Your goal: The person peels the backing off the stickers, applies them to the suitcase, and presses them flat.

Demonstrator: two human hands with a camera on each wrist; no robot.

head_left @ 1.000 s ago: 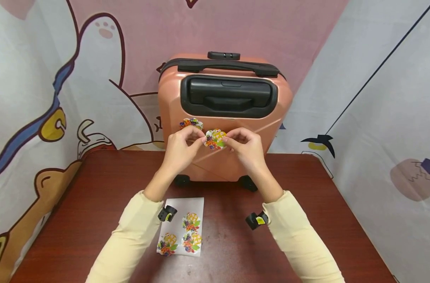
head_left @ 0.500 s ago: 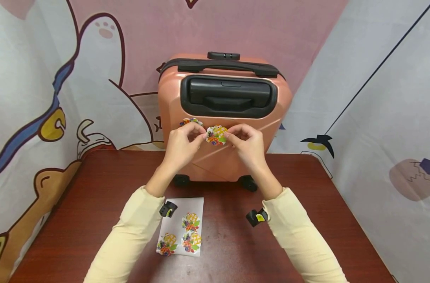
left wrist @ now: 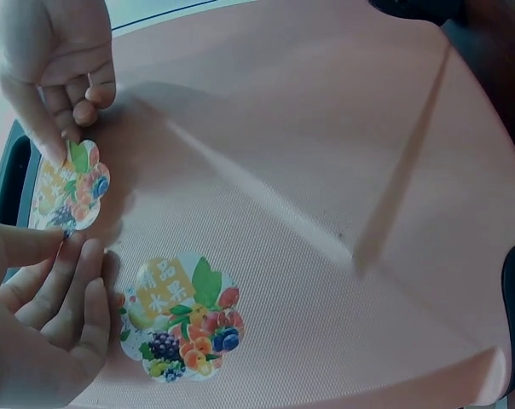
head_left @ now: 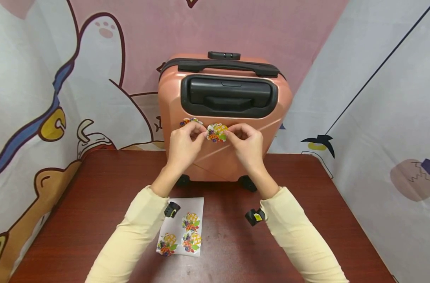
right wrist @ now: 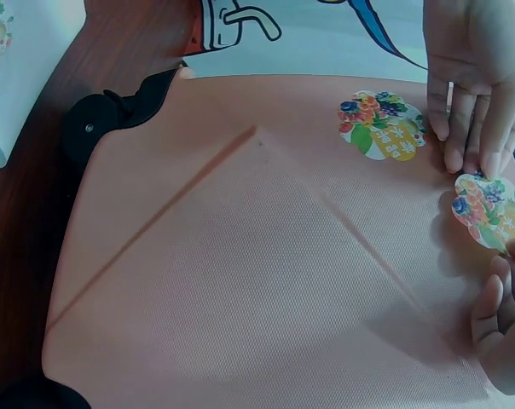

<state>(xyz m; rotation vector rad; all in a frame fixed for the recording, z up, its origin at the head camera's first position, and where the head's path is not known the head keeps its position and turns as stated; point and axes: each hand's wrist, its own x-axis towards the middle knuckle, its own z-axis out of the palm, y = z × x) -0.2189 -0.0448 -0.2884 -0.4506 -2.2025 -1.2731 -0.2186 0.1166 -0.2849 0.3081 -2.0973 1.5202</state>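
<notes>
A scalloped fruit sticker [head_left: 217, 133] is stretched between both hands, face outward, in front of the coral suitcase [head_left: 218, 165]. My left hand [head_left: 184, 144] pinches its left edge between thumb and index finger. On the opposite edge, my right hand [head_left: 249, 146] pinches it the same way. Shadows lie on the shell beside the hands in the right wrist view; whether the sticker touches the shell I cannot tell. A matching sticker [left wrist: 185, 315] lies flat on the suitcase near the left hand, partly hidden by that hand in the head view.
On the brown table [head_left: 300, 220] lies a white backing sheet [head_left: 176, 208] with three more fruit stickers [head_left: 191, 241], partly under the left forearm. The suitcase stands upright at the table's back, its black handle recess [head_left: 230, 96] above the hands. Printed cloth [head_left: 137, 39] hangs behind.
The held sticker has risen slightly on the suitcase front and tilted to face more upright. Both hands keep their pinch; the left forearm has shifted a little to the right.
</notes>
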